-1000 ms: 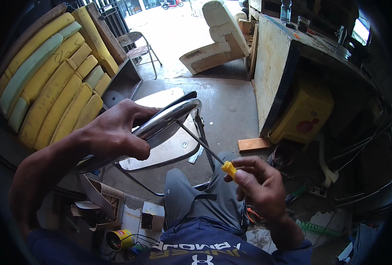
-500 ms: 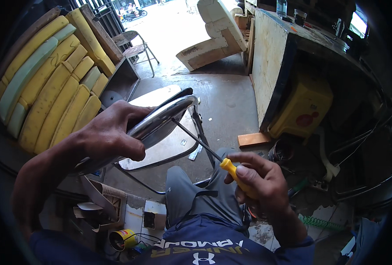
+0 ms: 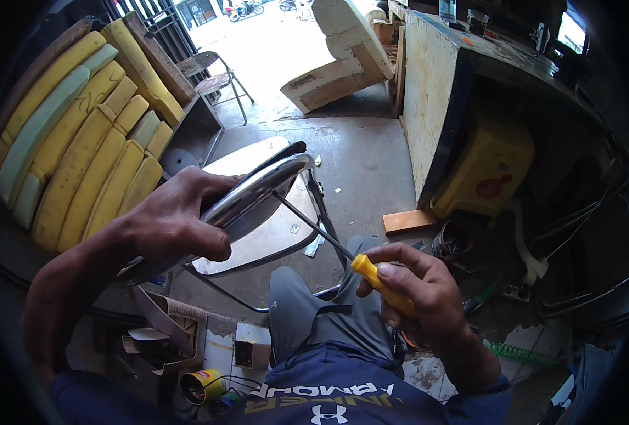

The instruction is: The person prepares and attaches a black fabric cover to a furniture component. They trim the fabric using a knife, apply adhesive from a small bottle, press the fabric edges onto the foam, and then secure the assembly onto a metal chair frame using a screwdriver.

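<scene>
My left hand point(image 3: 180, 218) is closed around a chrome-edged chair part point(image 3: 263, 180) with dark padding along its upper side, holding it tilted in front of me. In my right hand point(image 3: 428, 294) is a screwdriver point(image 3: 369, 270) with a yellow handle and a long metal shaft. The shaft slants up to the left, and its tip meets the underside of the chrome edge; whatever it presses on is too small to make out. Behind and below stands a white panel with a black rim point(image 3: 254, 263), with dark metal legs beside it.
Yellow and green foam pads point(image 3: 80, 163) are stacked at the left. A worn cabinet point(image 3: 428, 99) stands at the right, with a yellow plastic body point(image 3: 488, 170) beneath it. An orange block point(image 3: 408, 221), an open carton point(image 3: 187, 329) and a yellow can point(image 3: 202, 386) lie around me.
Both hands keep nearly the same places, with the screwdriver tip still at the chrome edge. The whole view has shifted slightly.
</scene>
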A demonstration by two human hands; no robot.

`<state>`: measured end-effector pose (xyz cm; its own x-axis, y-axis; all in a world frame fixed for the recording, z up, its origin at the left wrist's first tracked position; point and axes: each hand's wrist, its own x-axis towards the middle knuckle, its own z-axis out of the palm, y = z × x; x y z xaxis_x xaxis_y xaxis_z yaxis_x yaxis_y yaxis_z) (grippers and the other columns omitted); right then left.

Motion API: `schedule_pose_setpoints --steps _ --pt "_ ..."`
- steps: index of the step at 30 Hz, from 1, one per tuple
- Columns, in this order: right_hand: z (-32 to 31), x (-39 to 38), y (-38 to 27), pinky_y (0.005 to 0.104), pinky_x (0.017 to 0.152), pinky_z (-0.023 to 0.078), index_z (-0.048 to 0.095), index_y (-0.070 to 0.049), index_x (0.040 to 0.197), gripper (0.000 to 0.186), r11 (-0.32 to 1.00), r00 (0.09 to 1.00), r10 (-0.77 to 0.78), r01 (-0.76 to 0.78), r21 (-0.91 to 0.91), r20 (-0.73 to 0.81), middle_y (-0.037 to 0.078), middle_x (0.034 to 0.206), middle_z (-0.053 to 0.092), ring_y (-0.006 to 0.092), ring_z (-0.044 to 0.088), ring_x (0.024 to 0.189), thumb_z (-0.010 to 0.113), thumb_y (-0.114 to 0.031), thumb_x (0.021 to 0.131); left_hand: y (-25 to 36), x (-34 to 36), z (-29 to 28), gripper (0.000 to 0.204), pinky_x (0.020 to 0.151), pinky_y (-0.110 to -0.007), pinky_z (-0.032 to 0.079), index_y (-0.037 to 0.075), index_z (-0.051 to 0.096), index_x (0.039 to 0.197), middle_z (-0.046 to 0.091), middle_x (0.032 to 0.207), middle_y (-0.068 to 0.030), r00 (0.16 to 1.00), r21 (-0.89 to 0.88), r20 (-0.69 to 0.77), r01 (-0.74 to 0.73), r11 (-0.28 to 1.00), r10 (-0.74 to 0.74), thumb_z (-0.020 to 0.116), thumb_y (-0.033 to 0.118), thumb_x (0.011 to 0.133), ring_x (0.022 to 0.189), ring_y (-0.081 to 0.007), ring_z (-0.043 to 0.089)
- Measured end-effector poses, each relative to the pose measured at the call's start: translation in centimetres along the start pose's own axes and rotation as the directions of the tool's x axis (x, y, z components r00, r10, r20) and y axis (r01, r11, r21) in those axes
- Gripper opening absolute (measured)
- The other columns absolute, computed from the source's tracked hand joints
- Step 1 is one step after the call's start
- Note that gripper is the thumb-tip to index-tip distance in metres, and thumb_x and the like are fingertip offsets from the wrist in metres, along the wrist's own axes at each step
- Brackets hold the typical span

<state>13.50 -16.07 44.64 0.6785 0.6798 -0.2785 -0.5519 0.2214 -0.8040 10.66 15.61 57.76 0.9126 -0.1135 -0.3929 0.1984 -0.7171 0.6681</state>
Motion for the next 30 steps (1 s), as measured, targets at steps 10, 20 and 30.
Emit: schedule_pose_setpoints --steps 10,20,30 --pt "0.9 -0.3 2.2 0.0287 0.069 0.059 0.068 0.009 0.118 0.035 0.637 0.871 -0.484 0.414 -0.651 0.080 0.017 0.105 0.073 0.0167 0.069 0.073 0.069 -0.020 0.100 0.9 -0.5 0.0 0.088 0.076 -0.033 0.049 -0.012 0.060 0.134 0.067 0.098 -0.0156 1.000 0.013 -0.030 -0.009 1.000 0.010 0.078 0.029 0.058 0.083 -0.0233 0.063" --pt "0.0 0.6 1.6 0.0253 0.060 0.057 0.063 0.007 0.128 0.037 0.878 0.971 -0.235 0.232 -0.418 0.044 0.017 0.100 0.072 0.0105 0.067 0.067 0.065 -0.019 0.102 -3.2 -0.3 -0.5 0.083 0.087 -0.031 0.052 -0.009 0.055 0.139 0.067 0.116 -0.0167 0.995 -0.270 -0.023 -0.099 0.958 0.096 0.058 0.062 0.097 0.102 -0.0169 0.063" --pt "-0.1 0.6 3.2 0.0291 0.064 0.059 0.067 0.005 0.123 0.033 0.794 0.916 -0.400 0.361 -0.489 0.027 0.018 0.102 0.074 0.0142 0.072 0.073 0.069 -0.019 0.100 -3.1 0.9 -0.7 0.058 0.081 -0.028 0.054 -0.003 0.061 0.140 0.073 0.106 -0.0133 0.979 -0.151 -0.130 -0.174 0.973 0.155 0.057 0.044 0.105 0.091 -0.0128 0.066"
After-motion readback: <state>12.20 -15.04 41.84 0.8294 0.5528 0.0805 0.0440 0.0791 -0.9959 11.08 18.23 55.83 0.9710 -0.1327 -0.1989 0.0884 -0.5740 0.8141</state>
